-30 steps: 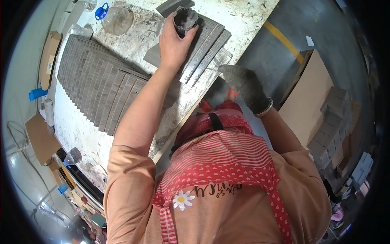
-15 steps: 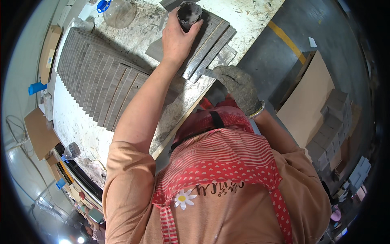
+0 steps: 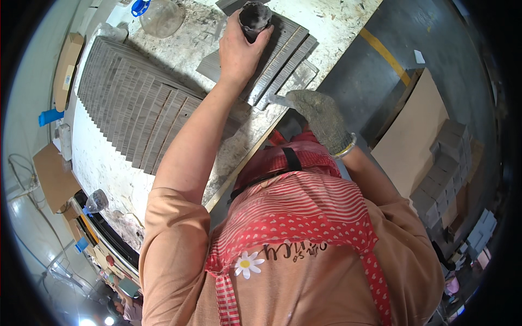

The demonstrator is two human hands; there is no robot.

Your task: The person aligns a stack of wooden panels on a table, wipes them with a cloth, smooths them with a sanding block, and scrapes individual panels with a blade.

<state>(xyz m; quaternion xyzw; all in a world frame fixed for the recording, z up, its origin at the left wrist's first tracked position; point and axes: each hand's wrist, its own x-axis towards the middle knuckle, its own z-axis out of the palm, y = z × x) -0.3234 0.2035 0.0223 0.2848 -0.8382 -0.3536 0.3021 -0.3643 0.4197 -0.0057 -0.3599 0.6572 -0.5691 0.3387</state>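
My bare left hand (image 3: 239,53) is closed round a dark, grimy cup (image 3: 254,20) with an open top. It rests over a few grey wood-grain boards (image 3: 280,46) lying on the worktable. On my right hand (image 3: 322,117) is a grey knitted glove, its fingers closed on a flat, thin metal blade, perhaps a scraper (image 3: 279,100). The blade, slightly blurred, reaches to the near ends of the boards at the table edge. Its handle is hidden in the glove. Left of my forearm, many grey planks (image 3: 130,103) lie overlapped in a fanned, stepped row.
The stained white worktable (image 3: 220,171) ends at an edge before my apron. A clear plastic jug (image 3: 160,19) with a blue cap lies at the far left. On the floor to the right are a large cardboard sheet (image 3: 410,136) and stacked grey boxes (image 3: 440,174).
My gloved right hand has turned slightly, and the metal blade has shifted a little at the boards' near ends. My left hand keeps its grip on the cup.
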